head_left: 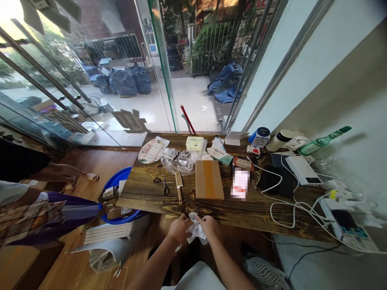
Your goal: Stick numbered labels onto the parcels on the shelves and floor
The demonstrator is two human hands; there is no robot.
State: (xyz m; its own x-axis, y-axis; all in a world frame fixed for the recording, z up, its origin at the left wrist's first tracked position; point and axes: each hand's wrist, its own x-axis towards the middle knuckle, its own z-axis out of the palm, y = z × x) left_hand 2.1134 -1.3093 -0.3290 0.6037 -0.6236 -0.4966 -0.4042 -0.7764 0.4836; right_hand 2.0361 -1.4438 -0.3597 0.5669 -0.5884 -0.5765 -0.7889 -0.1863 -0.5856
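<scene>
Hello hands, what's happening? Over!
Left hand and right hand both grip crumpled paper at table edge. Knife, cardboard box beyond.

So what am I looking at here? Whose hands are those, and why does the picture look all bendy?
There is no machine here, just a person. The camera sits on the person's head and looks forward and down, so you see what they see. Its wide lens bends the edges.

At the bottom are their two bare hands. The left hand and the right hand together hold a crumpled white paper at the near edge of a wooden table.

On the table lie a cardboard box, a small knife, scissors, a clear plastic bag, and white cables on the right. A green bottle lies by the wall.

On the left, another person sits, apart from these hands. Beyond the glass is a yard.
</scene>
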